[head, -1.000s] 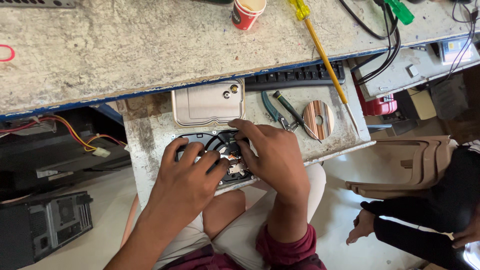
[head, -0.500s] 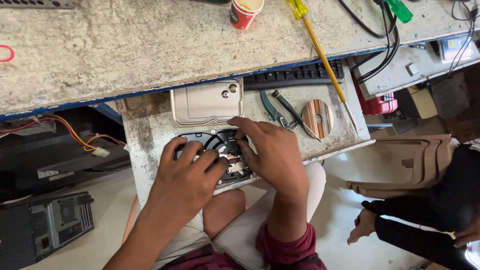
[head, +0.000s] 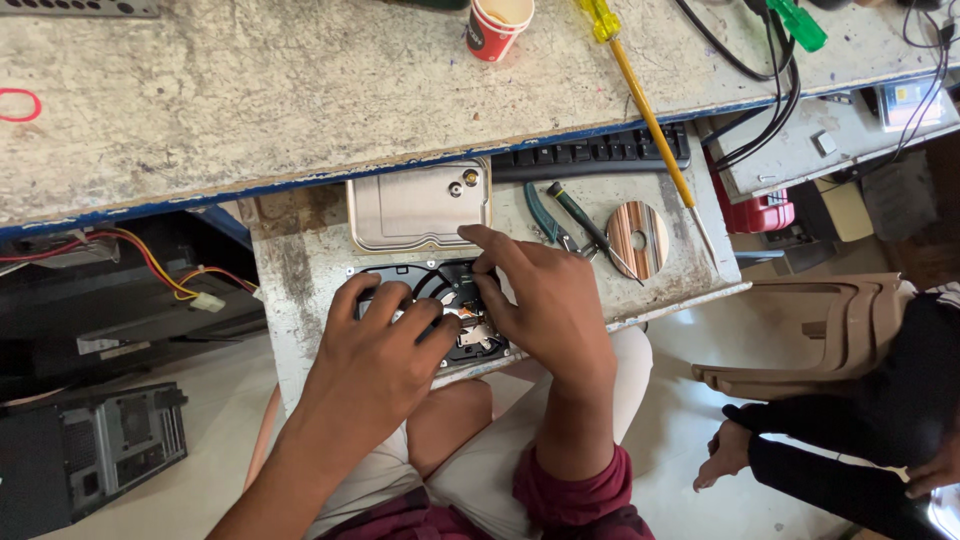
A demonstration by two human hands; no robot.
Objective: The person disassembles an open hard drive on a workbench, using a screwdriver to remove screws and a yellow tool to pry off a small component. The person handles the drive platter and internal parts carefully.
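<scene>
Black opened hard drive [head: 440,300] sitting on pull-out desk [head: 300,270] shelf, front edge right at shelf lip, over lap. Left hand [head: 375,355] spread flat on drive's left half, pinning it, holding nothing. Right hand [head: 545,305] curled, fingertips pinching down into small metal parts at drive centre; exact grip can't tell. Risks, judged: fingertip slip could scratch internals or bend delicate arm assy; drive could slide off lip w/ hard push; tiny screw could drop to floor. Beige cover plate [head: 420,205] just behind, pliers [head: 545,215] & shiny disc [head: 637,238] nearby, could get knocked.
</scene>
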